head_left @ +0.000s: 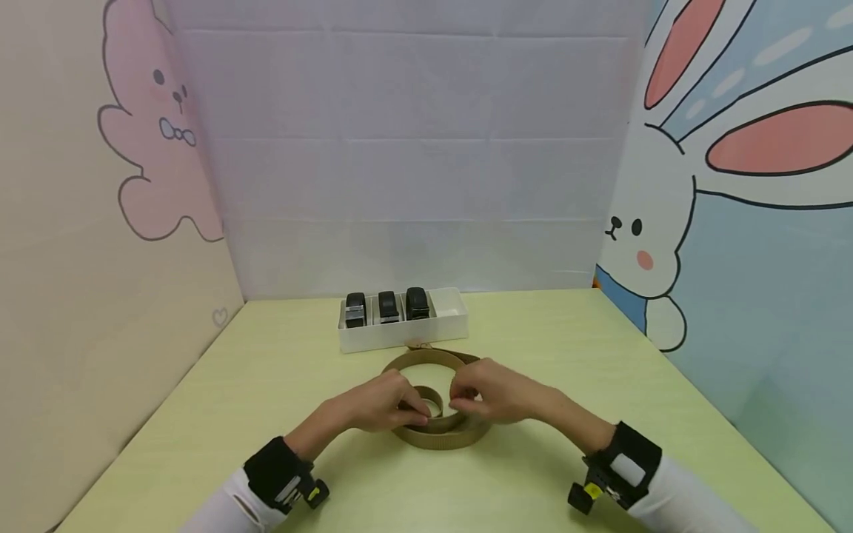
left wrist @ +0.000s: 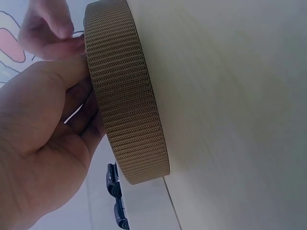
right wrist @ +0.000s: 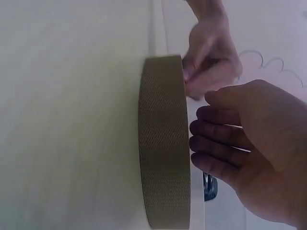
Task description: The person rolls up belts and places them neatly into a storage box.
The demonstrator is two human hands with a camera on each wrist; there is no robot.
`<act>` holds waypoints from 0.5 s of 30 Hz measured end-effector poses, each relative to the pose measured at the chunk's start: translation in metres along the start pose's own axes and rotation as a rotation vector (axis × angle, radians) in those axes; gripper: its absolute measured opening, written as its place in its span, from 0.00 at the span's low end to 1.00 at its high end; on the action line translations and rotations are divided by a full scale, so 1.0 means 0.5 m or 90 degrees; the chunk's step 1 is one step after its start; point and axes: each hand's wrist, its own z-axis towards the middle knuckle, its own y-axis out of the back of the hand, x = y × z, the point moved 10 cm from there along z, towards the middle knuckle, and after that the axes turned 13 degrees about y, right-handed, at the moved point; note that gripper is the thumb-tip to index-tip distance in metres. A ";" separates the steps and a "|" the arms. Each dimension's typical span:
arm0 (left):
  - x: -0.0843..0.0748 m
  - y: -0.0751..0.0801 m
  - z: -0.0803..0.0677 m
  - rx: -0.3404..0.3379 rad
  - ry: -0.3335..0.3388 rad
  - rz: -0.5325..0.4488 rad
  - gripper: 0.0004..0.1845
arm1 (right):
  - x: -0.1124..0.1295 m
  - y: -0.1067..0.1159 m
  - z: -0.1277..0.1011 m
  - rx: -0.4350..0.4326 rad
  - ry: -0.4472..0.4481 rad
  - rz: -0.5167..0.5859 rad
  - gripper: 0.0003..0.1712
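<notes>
A tan ribbed webbing belt (head_left: pixel 443 442) stands on its edge on the table, wound in loose rings with a small inner loop. My left hand (head_left: pixel 386 400) reaches over the near left side and pinches the strap of the inner loop between thumb and fingers. In the left wrist view the outer ring (left wrist: pixel 122 91) hides those fingertips. My right hand (head_left: pixel 500 389) hovers over the right side of the coil, its fingers loosely bent. The right wrist view shows this hand (right wrist: pixel 259 143) beside the belt's upper edge, with nothing seen between thumb and fingers.
Behind the coil stands a white divided tray (head_left: pixel 403 338) holding three black pieces (head_left: pixel 417 303) with silvery parts, in separate compartments. The pale yellow table (head_left: pixel 286 348) is enclosed by a left wall, a back wall and a right wall, the side ones with cartoon prints.
</notes>
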 end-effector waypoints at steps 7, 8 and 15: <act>-0.002 -0.002 -0.002 -0.002 0.006 0.000 0.06 | 0.091 -0.066 0.004 0.080 0.080 -0.043 0.06; -0.002 -0.001 -0.001 -0.002 0.006 0.001 0.06 | 0.093 -0.067 0.003 0.081 0.081 -0.062 0.07; 0.000 0.003 -0.001 0.002 0.010 -0.003 0.06 | 0.036 -0.032 -0.030 0.089 0.023 -0.152 0.08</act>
